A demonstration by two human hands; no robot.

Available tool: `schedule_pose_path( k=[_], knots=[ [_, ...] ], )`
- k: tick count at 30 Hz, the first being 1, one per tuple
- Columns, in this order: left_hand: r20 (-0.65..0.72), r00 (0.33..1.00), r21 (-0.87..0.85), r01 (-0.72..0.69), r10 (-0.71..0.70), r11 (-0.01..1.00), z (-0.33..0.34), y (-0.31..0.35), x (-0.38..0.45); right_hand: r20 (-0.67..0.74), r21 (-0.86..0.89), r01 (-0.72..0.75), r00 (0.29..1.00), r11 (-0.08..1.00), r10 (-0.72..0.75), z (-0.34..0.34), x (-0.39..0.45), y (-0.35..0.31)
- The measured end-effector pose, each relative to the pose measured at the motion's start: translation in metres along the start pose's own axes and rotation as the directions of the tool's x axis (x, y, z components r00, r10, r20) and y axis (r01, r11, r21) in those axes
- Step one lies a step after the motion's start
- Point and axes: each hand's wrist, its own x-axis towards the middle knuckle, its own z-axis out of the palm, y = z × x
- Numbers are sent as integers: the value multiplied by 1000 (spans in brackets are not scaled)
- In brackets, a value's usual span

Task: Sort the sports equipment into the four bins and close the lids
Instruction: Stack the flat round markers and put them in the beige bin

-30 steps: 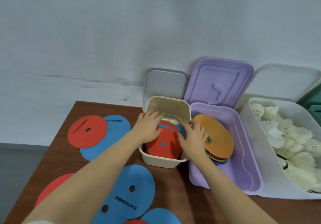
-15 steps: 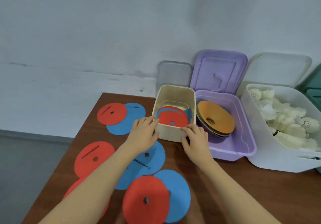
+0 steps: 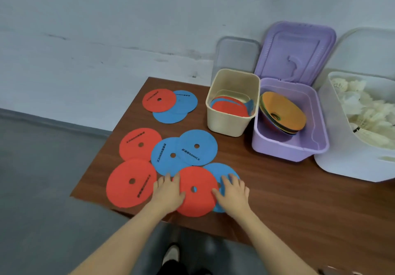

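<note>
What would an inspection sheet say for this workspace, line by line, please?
Surface: brown table, against the wall.
Job's things: eight red and blue flat discs loose on the table; more discs in the cream bin; orange cone stack in the purple bin; shuttlecocks in the white bin. All three lids open.
Clutter: nothing seen.
Hands: left hand and right hand rest on the edges of the nearest red disc; grip unclear.
Cables: nothing seen.
Surroundings: grey wall, grey floor, a shoe below.

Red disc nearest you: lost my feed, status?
Both hands open, left hand and right hand flat on red disc. Cream bin open. Nothing in the way.
</note>
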Motion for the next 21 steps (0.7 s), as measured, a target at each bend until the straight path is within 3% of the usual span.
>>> schedule_pose_path(
  k=[8,11,14,17,21],
  knots=[
    [18,1000,-107,-9,11,994,20,16,-9,-113,130,-139,982,982,153,33,-15,-4],
    [41,990,-113,-126,132,986,20,34,-5,-139,230,-153,972,961,189,27,-14,-1],
    [51,971,-139,-226,234,964,21,52,-2,-140,224,-174,968,959,209,23,-14,8],
    [21,967,-76,-252,255,965,24,52,1,-166,184,-227,952,956,258,23,-18,17],
    [31,956,-2,-291,291,957,30,37,3,-187,256,-187,953,948,238,22,-22,21]
  ],
)
